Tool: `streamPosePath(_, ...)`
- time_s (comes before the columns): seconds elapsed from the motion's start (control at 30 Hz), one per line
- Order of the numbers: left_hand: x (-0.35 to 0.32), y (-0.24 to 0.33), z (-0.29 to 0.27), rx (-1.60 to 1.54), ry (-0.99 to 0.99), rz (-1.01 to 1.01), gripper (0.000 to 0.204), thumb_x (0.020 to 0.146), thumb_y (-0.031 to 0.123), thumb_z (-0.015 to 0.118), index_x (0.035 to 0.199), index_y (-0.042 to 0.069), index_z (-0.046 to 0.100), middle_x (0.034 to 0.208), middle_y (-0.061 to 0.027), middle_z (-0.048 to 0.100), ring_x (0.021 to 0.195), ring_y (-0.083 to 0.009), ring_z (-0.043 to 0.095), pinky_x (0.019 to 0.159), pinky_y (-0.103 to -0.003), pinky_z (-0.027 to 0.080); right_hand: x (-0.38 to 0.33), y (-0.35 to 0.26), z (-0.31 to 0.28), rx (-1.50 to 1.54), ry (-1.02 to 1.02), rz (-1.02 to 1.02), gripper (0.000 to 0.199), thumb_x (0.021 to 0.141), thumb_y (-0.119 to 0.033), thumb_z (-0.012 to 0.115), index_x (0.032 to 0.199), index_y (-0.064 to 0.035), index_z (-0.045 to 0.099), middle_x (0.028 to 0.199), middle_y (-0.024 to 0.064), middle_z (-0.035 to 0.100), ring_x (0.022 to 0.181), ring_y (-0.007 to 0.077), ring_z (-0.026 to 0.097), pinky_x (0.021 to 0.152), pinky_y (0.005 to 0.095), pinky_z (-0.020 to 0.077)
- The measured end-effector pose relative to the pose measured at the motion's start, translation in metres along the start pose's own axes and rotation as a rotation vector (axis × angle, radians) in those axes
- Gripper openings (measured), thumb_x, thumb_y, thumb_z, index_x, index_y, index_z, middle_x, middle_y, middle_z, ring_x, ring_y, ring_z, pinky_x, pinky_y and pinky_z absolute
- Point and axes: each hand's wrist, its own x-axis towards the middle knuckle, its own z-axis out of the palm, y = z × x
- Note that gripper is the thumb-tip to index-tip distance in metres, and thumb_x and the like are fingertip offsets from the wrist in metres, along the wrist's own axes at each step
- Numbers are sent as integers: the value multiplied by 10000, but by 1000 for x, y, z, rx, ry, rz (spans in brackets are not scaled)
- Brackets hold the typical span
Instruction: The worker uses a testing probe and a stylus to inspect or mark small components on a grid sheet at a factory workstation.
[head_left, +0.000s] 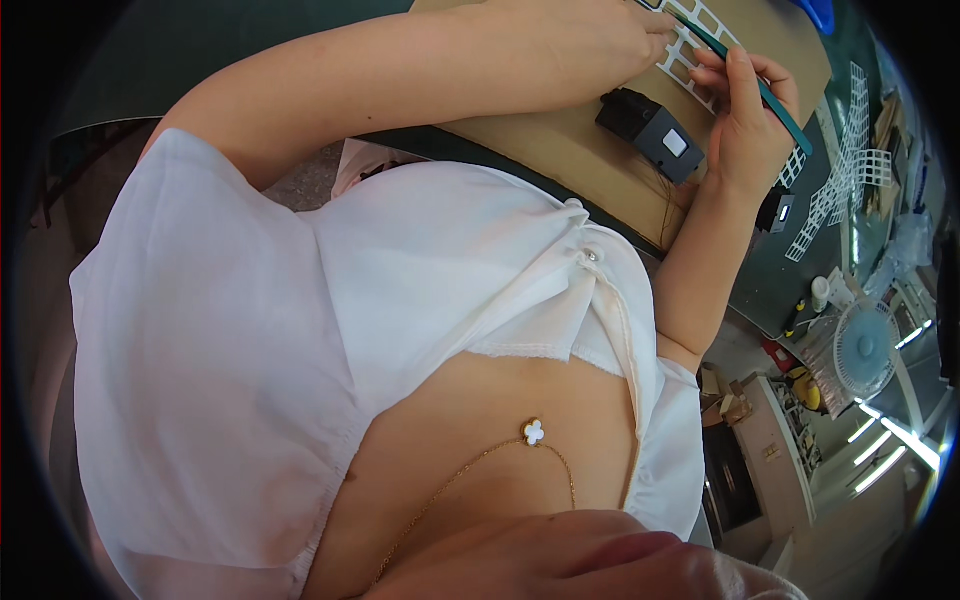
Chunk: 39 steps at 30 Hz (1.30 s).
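Between right-hand fingers [735, 75], teal tool [770, 95] (over white lattice [690, 55]).

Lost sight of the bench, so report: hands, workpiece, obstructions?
Left hand pressing flat on white lattice cutout. Right hand holding teal tool against the cutout, on brown board. Black box close beside right hand, not blocking.

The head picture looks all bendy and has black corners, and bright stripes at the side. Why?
In the head view, a fisheye lens bends straight edges near the rim and leaves black corners. The stripes at lower right are lights glaring white. The middle is sharp: the left hand presses a white grid, and the right hand holds a green tool. The very bottom is blurry, too close to the camera.
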Motion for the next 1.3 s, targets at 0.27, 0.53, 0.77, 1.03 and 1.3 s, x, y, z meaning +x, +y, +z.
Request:
streamPosePath(0.27,0,0,2,0,20,13,210,748,100,462,862,-52,550,1042,-190,543,626,-241,587,535,-283,466,0,-1,1,51,-25,-46,111,798,-25,532,895,13,492,733,184,607,596,209,600,613,249,477)
streamPosePath(0.53,-9,13,-34,268,24,-42,169,750,111,476,841,-18,538,974,-131,557,614,-240,566,540,-293,457,-16,-14,-24,347,-151,-289,106,835,-52,438,888,-90,520,750,113,622,622,174,589,903,483,344)
streamPosePath(0.77,-3,10,-12,-310,233,204,208,710,210,558,787,20,525,882,-115,560,597,-243,540,546,-295,445,-65,17,-54,579,-119,-380,70,833,-63,445,868,-40,500,688,130,596,582,173,585,927,521,301)
streamPosePath(1.03,-10,16,1,-500,192,160,281,654,291,630,697,51,491,696,-101,552,574,-241,523,549,-291,434,-84,34,-54,454,-60,-316,27,820,-61,461,836,-40,462,628,131,589,541,191,595,975,568,202)
streamPosePath(1.3,-9,14,-11,-625,58,78,245,665,261,622,673,62,478,595,-93,529,550,-241,521,550,-292,433,-78,31,-48,427,-109,-285,29,813,-61,466,815,-31,467,591,146,582,515,197,586,983,554,199)
